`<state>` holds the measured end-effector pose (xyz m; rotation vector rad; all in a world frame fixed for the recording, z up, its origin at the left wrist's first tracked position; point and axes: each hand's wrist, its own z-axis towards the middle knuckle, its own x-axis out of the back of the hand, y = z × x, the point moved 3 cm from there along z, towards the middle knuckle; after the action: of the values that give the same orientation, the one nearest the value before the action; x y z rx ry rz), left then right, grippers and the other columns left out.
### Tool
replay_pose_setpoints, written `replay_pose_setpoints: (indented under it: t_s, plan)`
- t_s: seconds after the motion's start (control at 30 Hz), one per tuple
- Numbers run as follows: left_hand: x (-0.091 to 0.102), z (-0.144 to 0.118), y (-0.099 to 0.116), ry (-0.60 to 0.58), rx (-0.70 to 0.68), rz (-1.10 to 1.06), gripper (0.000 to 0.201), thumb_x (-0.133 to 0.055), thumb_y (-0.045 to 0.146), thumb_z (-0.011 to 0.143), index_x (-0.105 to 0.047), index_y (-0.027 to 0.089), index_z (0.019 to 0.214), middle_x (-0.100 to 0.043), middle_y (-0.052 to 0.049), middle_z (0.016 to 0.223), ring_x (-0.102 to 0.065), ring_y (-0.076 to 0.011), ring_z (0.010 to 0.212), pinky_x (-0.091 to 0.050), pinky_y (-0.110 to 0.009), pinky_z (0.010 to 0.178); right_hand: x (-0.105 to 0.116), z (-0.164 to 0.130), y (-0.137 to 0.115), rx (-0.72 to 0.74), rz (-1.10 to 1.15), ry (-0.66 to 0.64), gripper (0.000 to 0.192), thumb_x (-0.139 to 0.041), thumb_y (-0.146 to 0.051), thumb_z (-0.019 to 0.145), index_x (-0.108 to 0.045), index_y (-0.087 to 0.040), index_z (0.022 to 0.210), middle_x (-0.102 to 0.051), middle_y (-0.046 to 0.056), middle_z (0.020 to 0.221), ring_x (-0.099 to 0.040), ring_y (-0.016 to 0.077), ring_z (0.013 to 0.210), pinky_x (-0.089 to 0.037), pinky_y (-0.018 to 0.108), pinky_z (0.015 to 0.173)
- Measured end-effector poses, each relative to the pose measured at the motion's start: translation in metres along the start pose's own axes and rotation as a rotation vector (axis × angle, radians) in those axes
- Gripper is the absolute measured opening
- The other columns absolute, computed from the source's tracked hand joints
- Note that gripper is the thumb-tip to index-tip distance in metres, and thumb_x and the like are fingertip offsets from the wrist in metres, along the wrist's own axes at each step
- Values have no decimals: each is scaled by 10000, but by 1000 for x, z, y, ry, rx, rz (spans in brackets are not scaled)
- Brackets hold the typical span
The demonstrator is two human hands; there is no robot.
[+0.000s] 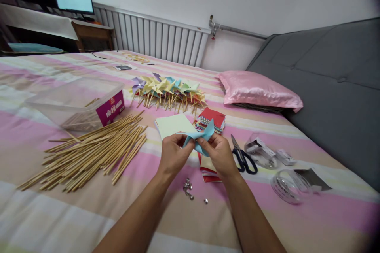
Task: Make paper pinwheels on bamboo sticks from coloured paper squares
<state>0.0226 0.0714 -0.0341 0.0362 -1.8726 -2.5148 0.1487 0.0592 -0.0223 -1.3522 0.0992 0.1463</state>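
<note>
Between my two hands is a light blue paper pinwheel [209,129] with folded blades, held above the bed. My left hand [175,152] pinches its left side, thumb near the middle. My right hand [219,154] grips the right side, its thumb also pressed near the centre. Whether a pin is under the thumbs I cannot make out. Beneath and behind lie a stack of pale paper sheets [170,123] and a pile of coloured paper squares topped with red [214,117]. Several small silver metal pieces [187,186] lie on the bedsheet below my hands.
Wooden sticks [97,154] are spread at left beside a clear plastic box [74,87]. Finished pinwheels [169,87] lie bunched behind. Scissors [243,158], a clear round container [286,187] and small packets [285,157] are at right. A pink pillow [258,89] rests by the grey headboard [323,71].
</note>
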Motion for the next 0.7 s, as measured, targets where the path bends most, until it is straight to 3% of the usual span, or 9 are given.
replay_pose_setpoints:
  t_s: [0.5,0.7]
  plan:
    - [-1,-2,6,-28,-28,6,156,-628,257,720,-713,130,752,-654,-18,669,-572,-133,612,-451,-224,591,-2,1,1,-22,53,-32,270,-733,-384,675,-680,-202,867,-719,33,866,-660,212,806,-523,356,769]
    - [-2,-3,7,-8,-31,16,145,-628,255,716,-688,134,665,-651,-14,648,-568,-125,594,-431,-210,562,-1,1,3,-28,74,-53,261,-725,-381,687,-674,-204,872,-718,27,861,-659,207,800,-517,346,768]
